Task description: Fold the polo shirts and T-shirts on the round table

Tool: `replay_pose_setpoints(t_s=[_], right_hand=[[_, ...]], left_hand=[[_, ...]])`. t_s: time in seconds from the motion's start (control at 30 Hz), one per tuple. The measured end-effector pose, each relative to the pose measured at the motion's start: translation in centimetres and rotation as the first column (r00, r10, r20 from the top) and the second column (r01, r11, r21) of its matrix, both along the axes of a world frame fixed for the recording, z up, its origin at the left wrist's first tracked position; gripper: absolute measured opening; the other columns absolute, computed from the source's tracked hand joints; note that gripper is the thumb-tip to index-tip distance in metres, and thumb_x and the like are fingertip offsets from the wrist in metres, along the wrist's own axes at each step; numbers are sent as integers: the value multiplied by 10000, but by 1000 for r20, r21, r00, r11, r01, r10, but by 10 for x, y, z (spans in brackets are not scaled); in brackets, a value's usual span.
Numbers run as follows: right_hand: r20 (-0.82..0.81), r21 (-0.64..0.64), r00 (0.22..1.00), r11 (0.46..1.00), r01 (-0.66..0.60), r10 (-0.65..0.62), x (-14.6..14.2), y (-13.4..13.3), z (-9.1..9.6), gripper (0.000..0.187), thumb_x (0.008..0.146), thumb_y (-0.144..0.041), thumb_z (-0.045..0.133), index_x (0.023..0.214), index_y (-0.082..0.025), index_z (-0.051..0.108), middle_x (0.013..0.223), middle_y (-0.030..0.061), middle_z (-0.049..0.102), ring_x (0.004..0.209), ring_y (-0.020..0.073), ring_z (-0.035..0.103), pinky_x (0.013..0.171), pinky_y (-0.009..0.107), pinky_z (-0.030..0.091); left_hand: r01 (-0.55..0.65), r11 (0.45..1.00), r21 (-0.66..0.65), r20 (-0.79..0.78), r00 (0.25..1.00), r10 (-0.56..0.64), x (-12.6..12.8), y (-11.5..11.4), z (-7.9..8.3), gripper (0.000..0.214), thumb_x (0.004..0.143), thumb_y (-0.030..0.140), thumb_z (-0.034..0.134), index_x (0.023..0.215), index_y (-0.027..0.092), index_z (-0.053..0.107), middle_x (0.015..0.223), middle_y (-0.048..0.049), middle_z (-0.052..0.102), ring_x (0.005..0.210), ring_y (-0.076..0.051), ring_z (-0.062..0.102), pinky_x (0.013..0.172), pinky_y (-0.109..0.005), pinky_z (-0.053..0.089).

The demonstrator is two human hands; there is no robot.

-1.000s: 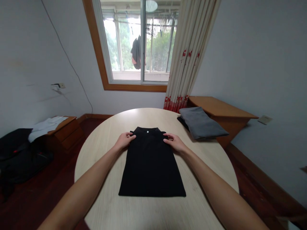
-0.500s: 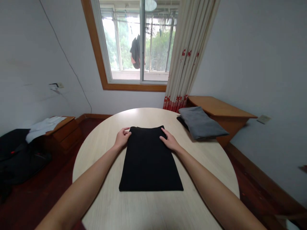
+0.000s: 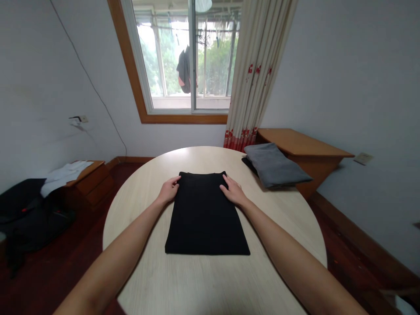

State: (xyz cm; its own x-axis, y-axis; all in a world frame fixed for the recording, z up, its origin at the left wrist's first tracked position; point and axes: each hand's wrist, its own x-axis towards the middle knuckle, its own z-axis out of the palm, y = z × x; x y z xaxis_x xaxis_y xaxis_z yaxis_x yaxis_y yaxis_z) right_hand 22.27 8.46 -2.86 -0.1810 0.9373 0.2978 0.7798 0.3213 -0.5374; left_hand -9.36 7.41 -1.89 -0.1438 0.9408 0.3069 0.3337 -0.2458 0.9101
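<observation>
A folded black garment (image 3: 206,214) lies flat on the round table, its wider edge towards me. What kind of garment it is does not show. My left hand (image 3: 169,190) rests at its far left corner, index finger and thumb apart and touching the side edge, the other fingers partly curled out of sight. At the far right corner, my right hand (image 3: 232,190) lies with fingers stretched along the edge and thumb spread onto the cloth. Neither hand lifts the fabric off the table.
Grey folded clothing (image 3: 277,166) sits on the right of the pale round table (image 3: 141,262), with black cloth beneath it. Behind stand a wooden desk (image 3: 305,142) and a curtain (image 3: 259,65) by the window. A low wooden cabinet (image 3: 95,183) and black bag (image 3: 33,218) are at left.
Both hands have shifted slightly at the far corners, and the garment's far edge looks straighter. My left fingers sit closer to the corner. The view has moved a little.
</observation>
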Motion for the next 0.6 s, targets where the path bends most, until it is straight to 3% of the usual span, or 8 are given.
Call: replay_pose_setpoints(t_s=[0.13,0.3,0.4,0.5,0.6], right_hand=[[138,-6,989,999,50,-49,-2,-10,4,599,1004,-404,436,1543,-150,386,1588,180,376,1471,298,364,1190,525,279],[156,-10,987,1000,27,-26,0,-25,12,570,969,-407,516,1476,-148,492,1501,178,503,1376,330,476,1148,515,354],[150,-16,989,1000,14,-11,1,-28,13,561,958,-398,536,1462,-154,509,1512,163,493,1391,313,463,1160,487,351],[176,-48,984,999,10,-1,2,-27,13,567,967,-396,521,1469,-133,498,1545,170,449,1429,308,419,1176,484,334],[216,-52,976,998,37,-25,2,-28,16,609,973,-399,514,1499,-99,449,1572,193,399,1462,320,368,1184,516,308]], left_hand=[[-25,999,34,-229,973,32,0,-7,0,292,796,215,601,1017,209,792,1210,-82,732,1198,-266,631,1116,-414,424],[-54,997,56,-272,960,67,7,-17,4,347,830,281,639,1140,178,757,1234,-119,713,922,-243,694,916,-388,539],[-95,989,116,-303,945,126,9,-19,6,399,856,289,623,1219,155,722,1305,-135,670,849,-212,681,865,-364,549],[-99,994,46,-418,902,109,6,-18,7,419,857,293,623,1229,122,714,1306,-156,661,957,-244,680,951,-378,524],[-108,993,40,-549,828,112,6,-22,12,453,868,283,609,1267,83,685,1338,-187,636,1209,-308,592,1090,-417,434]])
